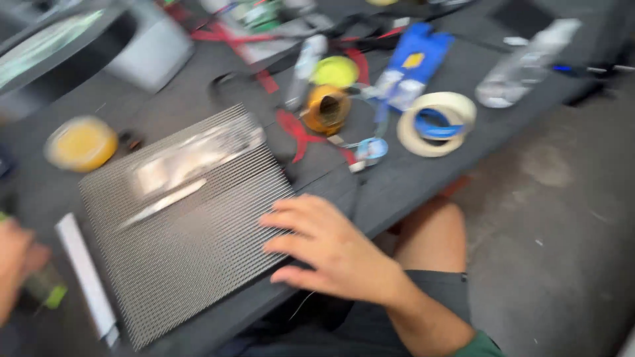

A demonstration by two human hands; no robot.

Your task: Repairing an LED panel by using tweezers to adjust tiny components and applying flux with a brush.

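Observation:
A flat dark panel with a fine dotted grid point(178, 264) lies on the black workbench point(410, 178) in front of me. My right hand point(331, 248) rests with fingers spread on the panel's near right corner. At the far left edge my left hand point(14, 268) is closed around a small dark tool with a green tip point(47, 289). A shiny metal blade or tweezers point(165, 203) lies on top of the panel. The whole frame is motion-blurred.
A white strip point(86, 281) lies along the panel's left side. Behind it are a round yellow tin point(81, 143), an amber tape roll point(325, 109), a masking tape roll point(436, 122), a blue packet point(413, 63), a clear plastic bottle point(526, 63) and red cables point(297, 135).

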